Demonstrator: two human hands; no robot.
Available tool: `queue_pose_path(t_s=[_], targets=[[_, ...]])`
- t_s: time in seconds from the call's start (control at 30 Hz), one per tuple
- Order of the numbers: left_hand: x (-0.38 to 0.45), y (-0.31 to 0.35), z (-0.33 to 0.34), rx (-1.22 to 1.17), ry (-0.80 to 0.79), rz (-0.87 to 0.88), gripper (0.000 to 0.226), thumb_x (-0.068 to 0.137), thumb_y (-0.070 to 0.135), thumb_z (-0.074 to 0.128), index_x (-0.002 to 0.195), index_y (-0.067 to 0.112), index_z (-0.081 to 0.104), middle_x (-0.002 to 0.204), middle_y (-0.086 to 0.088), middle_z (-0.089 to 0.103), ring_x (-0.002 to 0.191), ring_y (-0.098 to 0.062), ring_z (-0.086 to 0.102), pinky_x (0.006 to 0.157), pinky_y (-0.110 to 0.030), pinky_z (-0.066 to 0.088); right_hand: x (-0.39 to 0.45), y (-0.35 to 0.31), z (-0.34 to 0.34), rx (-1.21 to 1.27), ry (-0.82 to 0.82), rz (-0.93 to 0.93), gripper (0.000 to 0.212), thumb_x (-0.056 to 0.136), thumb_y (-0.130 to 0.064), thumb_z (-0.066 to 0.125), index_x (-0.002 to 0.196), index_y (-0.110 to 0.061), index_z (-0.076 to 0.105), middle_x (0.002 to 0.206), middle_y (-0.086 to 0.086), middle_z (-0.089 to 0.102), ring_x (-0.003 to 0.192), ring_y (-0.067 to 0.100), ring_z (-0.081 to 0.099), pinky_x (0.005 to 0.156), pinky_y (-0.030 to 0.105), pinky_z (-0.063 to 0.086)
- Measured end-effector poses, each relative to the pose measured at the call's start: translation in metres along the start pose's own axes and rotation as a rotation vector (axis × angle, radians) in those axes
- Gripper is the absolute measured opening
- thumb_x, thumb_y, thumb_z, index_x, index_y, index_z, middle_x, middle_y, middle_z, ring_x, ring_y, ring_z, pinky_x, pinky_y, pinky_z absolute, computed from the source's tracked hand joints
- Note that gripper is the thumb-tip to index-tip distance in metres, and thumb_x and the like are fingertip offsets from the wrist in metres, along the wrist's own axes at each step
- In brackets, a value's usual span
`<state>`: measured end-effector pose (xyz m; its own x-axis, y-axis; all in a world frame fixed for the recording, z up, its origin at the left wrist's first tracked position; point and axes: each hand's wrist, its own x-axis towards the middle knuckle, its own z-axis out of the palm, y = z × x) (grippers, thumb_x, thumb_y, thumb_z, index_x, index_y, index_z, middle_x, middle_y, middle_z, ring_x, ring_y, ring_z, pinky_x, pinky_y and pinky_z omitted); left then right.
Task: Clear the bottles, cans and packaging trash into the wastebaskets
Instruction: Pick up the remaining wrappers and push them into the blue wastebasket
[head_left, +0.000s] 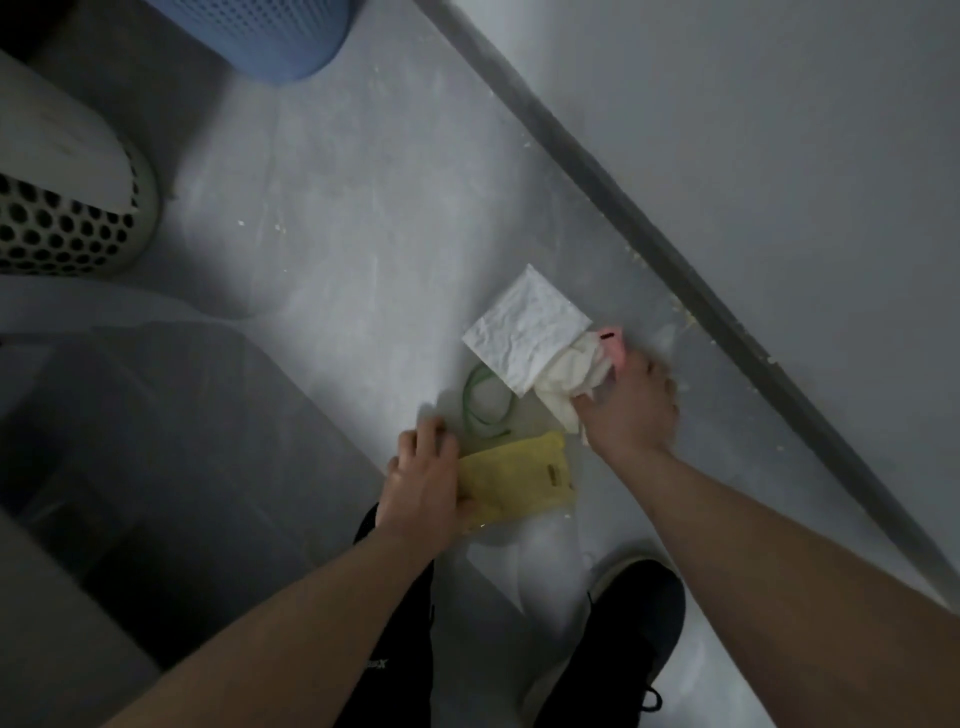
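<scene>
Already both hands are loaded: yellow packet (514, 475) gripped by left hand (423, 483), crumpled tissue (574, 382) clutched by right hand (631, 405); white wastebasket (78, 228) lies far left of packet.

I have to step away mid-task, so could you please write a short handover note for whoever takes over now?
Left hand grips the yellow packet on the floor. Right hand holds crumpled white tissue, a pink item beside it.
Flat white napkin and clear lid with green ring lie on the floor between the hands.
Beige wastebasket and blue wastebasket stand to the left and ahead.
Nothing seen binned; all of it is left.
</scene>
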<state>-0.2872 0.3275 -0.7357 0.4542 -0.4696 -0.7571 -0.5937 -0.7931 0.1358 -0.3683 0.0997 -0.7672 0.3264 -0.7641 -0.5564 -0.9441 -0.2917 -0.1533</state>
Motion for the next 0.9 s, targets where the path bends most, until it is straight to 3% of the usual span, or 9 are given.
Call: queue_pose_path(t_s=[0.1, 0.2, 0.33, 0.43, 0.5, 0.6, 0.7, 0.8, 0.9], targets=[[0.001, 0.012, -0.003, -0.294, -0.028, -0.196, 0.046, 0.08, 0.027, 0.069, 0.113, 0.019, 0.039, 0.119, -0.007, 0.053, 0.103, -0.034, 0.062, 0.078, -0.045, 0.054, -0.003, 0.007, -0.004, 0.116, -0.069, -0.05, 0.039, 0.088, -0.026, 0.069, 0.124, -0.012, 0.063, 0.124, 0.015, 0.066, 0.115, 0.035, 0.064, 0.091, 0.036, 0.049], [-0.001, 0.008, -0.011, -0.326, -0.01, -0.215, 0.036, 0.079, 0.021, 0.06, 0.108, 0.021, 0.039, 0.095, -0.005, 0.066, 0.089, -0.033, 0.067, 0.069, -0.039, 0.05, -0.021, 0.02, -0.022, 0.183, -0.083, -0.027, 0.032, 0.091, -0.018, 0.065, 0.121, -0.008, 0.065, 0.119, 0.019, 0.068, 0.112, 0.037, 0.065, 0.088, 0.035, 0.047], [-0.016, -0.012, -0.04, -0.279, -0.078, -0.044, 0.039, 0.073, 0.032, 0.062, 0.11, 0.031, 0.051, 0.093, 0.002, 0.069, 0.087, -0.026, 0.067, 0.071, -0.037, 0.053, -0.058, 0.041, -0.062, 0.33, 0.015, 0.091, 0.035, 0.087, -0.007, 0.065, 0.122, -0.007, 0.063, 0.118, 0.022, 0.068, 0.11, 0.042, 0.063, 0.082, 0.032, 0.041], [-0.024, -0.024, -0.057, -0.162, -0.149, 0.144, 0.021, 0.071, 0.03, 0.068, 0.091, 0.023, 0.063, 0.091, 0.001, 0.068, 0.09, -0.027, 0.065, 0.072, -0.032, 0.049, -0.068, 0.033, -0.085, 0.429, 0.054, -0.008, 0.039, 0.084, -0.004, 0.067, 0.122, -0.014, 0.065, 0.115, 0.013, 0.071, 0.109, 0.034, 0.065, 0.084, 0.028, 0.042], [-0.027, -0.026, -0.061, -0.172, -0.098, 0.237, 0.011, 0.07, 0.028, 0.065, 0.079, 0.022, 0.063, 0.088, 0.001, 0.065, 0.09, -0.026, 0.064, 0.069, -0.027, 0.042, -0.061, 0.011, -0.091, 0.441, 0.018, -0.119, 0.047, 0.082, -0.011, 0.074, 0.127, -0.018, 0.059, 0.116, 0.008, 0.07, 0.109, 0.03, 0.066, 0.084, 0.029, 0.046], [-0.025, -0.02, -0.059, -0.293, 0.018, 0.249, 0.026, 0.079, 0.046, 0.056, 0.083, 0.024, 0.069, 0.094, 0.005, 0.057, 0.091, -0.019, 0.059, 0.07, -0.029, 0.044, -0.03, -0.035, -0.086, 0.389, -0.095, -0.217, 0.078, 0.081, -0.015, 0.077, 0.145, -0.03, 0.036, 0.125, 0.009, 0.065, 0.112, 0.032, 0.064, 0.087, 0.04, 0.053], [-0.004, -0.006, -0.06, -0.282, 0.167, 0.188, 0.013, 0.086, 0.037, 0.07, 0.095, 0.027, 0.068, 0.124, 0.006, 0.05, 0.109, -0.019, 0.052, 0.081, -0.033, 0.05, 0.008, -0.076, -0.066, 0.22, -0.226, -0.261, 0.092, 0.083, -0.021, 0.073, 0.155, -0.036, 0.018, 0.129, 0.014, 0.063, 0.112, 0.037, 0.064, 0.088, 0.042, 0.054], [0.028, 0.013, -0.061, -0.299, 0.187, 0.007, 0.017, 0.091, 0.032, 0.064, 0.105, 0.023, 0.067, 0.148, -0.001, 0.036, 0.126, -0.026, 0.042, 0.094, -0.043, 0.05, 0.03, -0.09, -0.036, 0.101, -0.242, -0.24, 0.084, 0.082, -0.03, 0.077, 0.152, -0.029, 0.031, 0.135, 0.012, 0.058, 0.12, 0.037, 0.059, 0.096, 0.041, 0.049], [0.054, 0.031, -0.06, -0.356, 0.169, -0.141, 0.02, 0.089, 0.025, 0.059, 0.107, 0.024, 0.068, 0.134, -0.001, 0.046, 0.117, -0.028, 0.047, 0.089, -0.044, 0.053, 0.031, -0.08, -0.012, -0.054, -0.154, -0.251, 0.057, 0.083, -0.033, 0.073, 0.133, -0.023, 0.047, 0.13, 0.012, 0.056, 0.116, 0.034, 0.054, 0.091, 0.038, 0.045]])
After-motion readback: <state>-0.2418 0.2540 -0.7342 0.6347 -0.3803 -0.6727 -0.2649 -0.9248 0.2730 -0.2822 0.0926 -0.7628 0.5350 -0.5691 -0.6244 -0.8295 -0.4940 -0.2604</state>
